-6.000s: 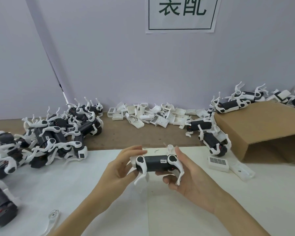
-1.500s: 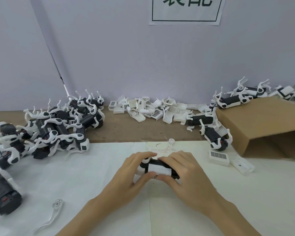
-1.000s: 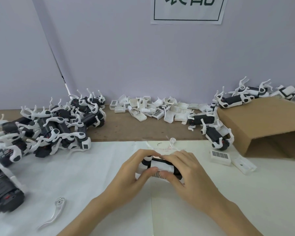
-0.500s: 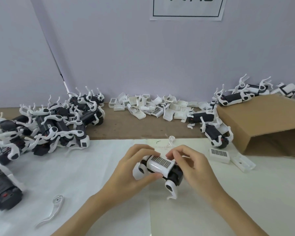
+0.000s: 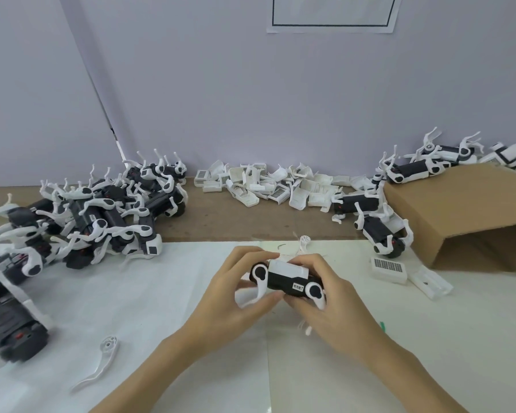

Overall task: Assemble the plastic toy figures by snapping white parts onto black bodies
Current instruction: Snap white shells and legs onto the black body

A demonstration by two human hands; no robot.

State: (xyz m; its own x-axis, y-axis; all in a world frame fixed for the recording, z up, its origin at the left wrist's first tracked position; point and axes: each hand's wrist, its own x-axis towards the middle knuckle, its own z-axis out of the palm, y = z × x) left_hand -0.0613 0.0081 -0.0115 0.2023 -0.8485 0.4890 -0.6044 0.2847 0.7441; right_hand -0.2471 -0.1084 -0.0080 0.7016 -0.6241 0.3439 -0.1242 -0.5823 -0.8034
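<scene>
A black toy figure body [image 5: 282, 280] with white legs and a white cover on its top hangs just above the white sheet [image 5: 149, 296], held between both hands. My left hand [image 5: 236, 296] grips its left end, fingers curled behind and thumb under the front leg. From the right, my right hand [image 5: 328, 299] grips the other end, fingers over the top and thumb underneath. A small label on the body's side faces me. A heap of loose white covers [image 5: 274, 189] lies along the wall.
Assembled figures [image 5: 102, 210] pile up at the left, more [image 5: 379, 228] at the right beside a tipped cardboard box [image 5: 459, 210]. A barcode cover [image 5: 389, 268] and a white part [image 5: 431, 283] lie at the right. A loose white leg [image 5: 100, 365] lies front left, another [image 5: 304, 242] behind my hands.
The white cover was pressed onto the body against the sheet. Since then both hands have lifted the figure and turned it so its side faces me, legs down.
</scene>
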